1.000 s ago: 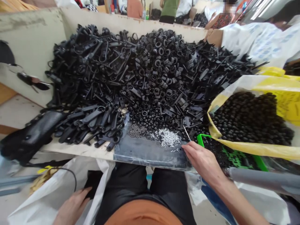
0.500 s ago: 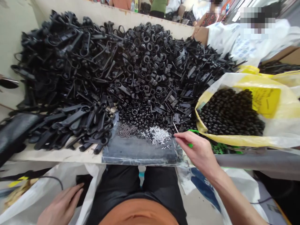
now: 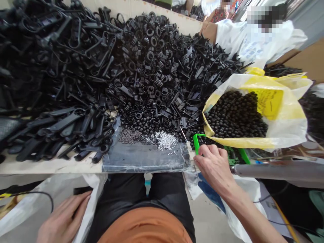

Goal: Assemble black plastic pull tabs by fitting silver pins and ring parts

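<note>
My right hand (image 3: 215, 165) is at the left front corner of a green tray (image 3: 196, 144), its fingers curled in and pressed together. Whatever lies between the fingertips is hidden. A thin pale rod (image 3: 183, 133) lies just left of the hand, apart from it. Further left are a small heap of silver pins (image 3: 165, 140) and a heap of grey-brown bits (image 3: 130, 135) on a dark mat (image 3: 141, 158). Low on the left, my left hand (image 3: 63, 216) hangs over a white bag (image 3: 97, 189). Its fingers are together beside a black piece (image 3: 82, 190), mostly covered.
Black plastic handles (image 3: 65, 125) lie in a row at the left. Behind rises a big pile of black rings (image 3: 152, 54) and clips. On the right a yellow-white bag (image 3: 288, 111) holds black balls (image 3: 235, 114). A grey tube (image 3: 263, 171) runs along the front edge.
My right hand has moved away from the end of the rod, right and toward me, to the green tray. My left hand stays low by the white bag. The view has shifted.
</note>
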Demonstrator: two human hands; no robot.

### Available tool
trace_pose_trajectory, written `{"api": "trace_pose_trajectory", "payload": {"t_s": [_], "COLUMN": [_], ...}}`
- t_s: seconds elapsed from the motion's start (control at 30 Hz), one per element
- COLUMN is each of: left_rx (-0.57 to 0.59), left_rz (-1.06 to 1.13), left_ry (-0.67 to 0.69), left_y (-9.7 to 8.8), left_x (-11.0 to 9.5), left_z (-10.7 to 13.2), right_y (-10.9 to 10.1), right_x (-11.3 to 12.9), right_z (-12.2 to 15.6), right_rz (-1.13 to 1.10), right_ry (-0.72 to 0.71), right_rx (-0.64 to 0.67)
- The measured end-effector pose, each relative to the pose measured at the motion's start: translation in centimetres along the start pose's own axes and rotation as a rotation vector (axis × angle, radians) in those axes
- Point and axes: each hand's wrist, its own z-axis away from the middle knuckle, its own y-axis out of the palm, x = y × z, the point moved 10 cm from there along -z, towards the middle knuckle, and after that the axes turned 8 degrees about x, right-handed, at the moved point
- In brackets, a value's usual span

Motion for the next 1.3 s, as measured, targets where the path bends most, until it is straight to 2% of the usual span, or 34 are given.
{"api": "trace_pose_trajectory", "payload": {"t_s": [0.27,0.5,0.63,0.73,0.83,0.87,0.97,1.03,1.1,1.17,1.3], "left_rx": [-0.039,-0.118,-0.11,-0.147,-0.182,-0.173,-0.243,-0.253,-0.222,-0.164,-0.042], "left_rz": [0.037,0.072,0.089,0.099,0.077,0.069,0.097,0.104,0.083,0.015,-0.15], "left_ry": [-0.023,-0.006,-0.012,0.012,0.092,0.133,0.267,0.397,0.495,0.537,0.532], "left_y": [-0.6,-2.0,-2.3,-3.3,-4.7,-5.1,-6.8,-7.1,-6.5,-5.3,-2.4], "left_x": [-0.6,-2.3,-2.6,-3.9,-7.1,-8.7,-13.8,-17.6,-20.6,-22.8,-25.1], "left_z": [0.1,-0.2,-0.4,-0.6,-1.4,-1.9,-4.0,-6.0,-8.2,-10.6,-14.5], "right_y": [0.3,-1.0,-0.5,-0.1,-0.3,-0.4,-0.8,-1.0,-1.1,-1.0,-0.7], "right_x": [0.2,0.6,0.9,1.2,1.6,1.8,2.1,2.2,2.5,2.9,2.7], "right_z": [-0.4,-2.6,-4.6,-5.6,-6.1,-6.2,-6.3,-6.3,-6.2,-6.2,-6.3], "right_rz": [-0.025,-0.325,-0.298,-0.258,-0.225,-0.209,-0.153,-0.126,-0.103,-0.094,-0.138], "right_ry": [-0.028,-0.011,0.002,-0.01,-0.048,-0.065,-0.086,-0.079,-0.093,-0.112,-0.117], "right_rx": [-0.021,-0.151,-0.184,-0.17,-0.177,-0.182,-0.21,-0.235,-0.25,-0.262,-0.289]}}
